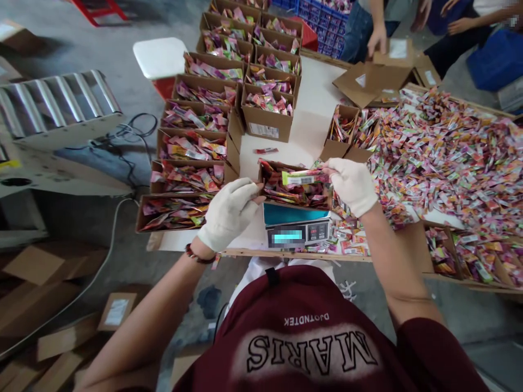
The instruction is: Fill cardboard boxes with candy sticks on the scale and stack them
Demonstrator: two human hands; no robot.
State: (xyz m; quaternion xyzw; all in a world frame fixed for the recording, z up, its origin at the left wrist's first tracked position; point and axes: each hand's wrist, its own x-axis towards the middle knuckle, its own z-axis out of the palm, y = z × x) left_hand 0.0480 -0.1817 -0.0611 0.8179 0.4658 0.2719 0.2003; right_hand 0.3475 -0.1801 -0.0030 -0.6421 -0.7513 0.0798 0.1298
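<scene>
A cardboard box of small wrapped packets (292, 208) rests on a digital scale (298, 231) with a lit display. Over the box, my gloved right hand (352, 184) pinches a packet (301, 178) by its right end; the packet is green and pink with a barcode. My gloved left hand (232, 211) is at the box's left side, fingers bent towards its edge; whether they grip it I cannot tell. Both white gloves leave some fingertips bare. A single red packet (265, 151) lies on the white table behind the box.
Filled boxes (261, 130) stand in two rows at the left. A large heap of packets (457, 158) covers the right side, with more boxes (341, 125) beside it. Across the table, another person's hand (378, 41) touches a carton. A roller conveyor (53, 103) is at the far left.
</scene>
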